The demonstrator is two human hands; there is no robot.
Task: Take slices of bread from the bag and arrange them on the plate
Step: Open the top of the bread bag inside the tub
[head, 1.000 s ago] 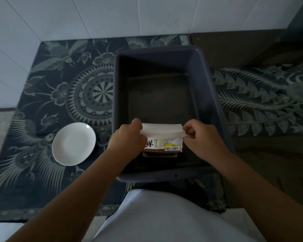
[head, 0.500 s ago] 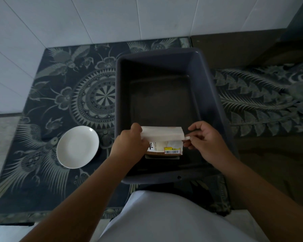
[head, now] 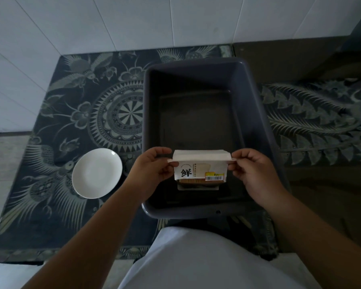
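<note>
A white bread bag (head: 200, 166) with a black character and a yellow barcode label stands upright at the near end of a dark grey tub (head: 256, 126). Brown bread shows through its lower edge. My left hand (head: 152, 170) pinches the left end of the bag's folded top, and my right hand (head: 250, 172) pinches the right end. An empty round white plate (head: 97, 173) lies on the patterned cloth, left of the tub and apart from both hands.
The tub holds nothing else. A dark cloth (head: 71, 113) with bird and mandala patterns covers the surface. White tiled wall (head: 133, 21) rises behind and to the left. A dark brown bare surface (head: 300, 57) lies at the back right.
Both hands have slid outward to the ends of the bag's folded top, baring more of its label. The bag stays in the tub.
</note>
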